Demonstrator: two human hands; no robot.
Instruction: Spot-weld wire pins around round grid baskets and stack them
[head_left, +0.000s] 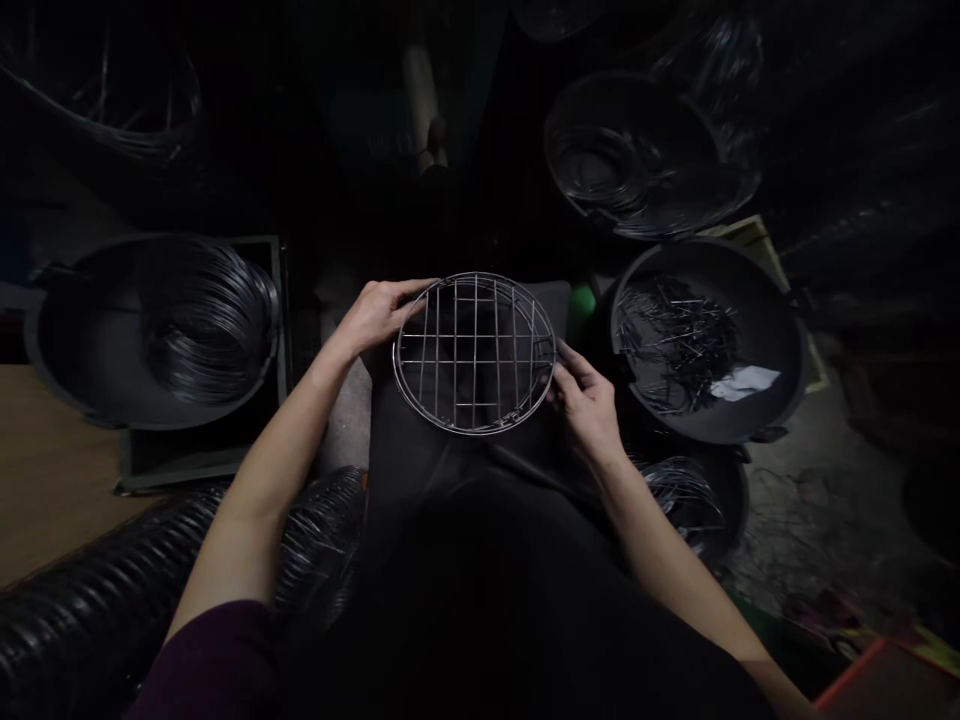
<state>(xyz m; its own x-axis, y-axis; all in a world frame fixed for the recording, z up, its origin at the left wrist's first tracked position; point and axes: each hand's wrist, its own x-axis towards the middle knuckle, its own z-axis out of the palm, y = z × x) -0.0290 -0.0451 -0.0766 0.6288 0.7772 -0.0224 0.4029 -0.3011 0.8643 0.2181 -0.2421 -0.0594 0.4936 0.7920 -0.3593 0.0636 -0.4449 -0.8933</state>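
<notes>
A round wire rack (475,362) with a grid of crossing rods is held in front of me, above a dark cloth (405,460) over my lap. My left hand (381,315) grips its upper left rim, fingers reaching along the outer ring. At the right rim, my right hand (583,398) has its thumb and fingers closed on the ring. Further wire shows under the grid near the rim, so the rack seems to have more than one ring. The fingertips of both hands are partly hidden by the rim.
On the left, a dark tub (90,330) holds a stack of wire rings (214,325). A tub (772,330) on the right contains short metal rods (679,340) and a white scrap (745,383). Stacked round racks (112,590) lie at lower left. A red-edged box (862,675) stands lower right.
</notes>
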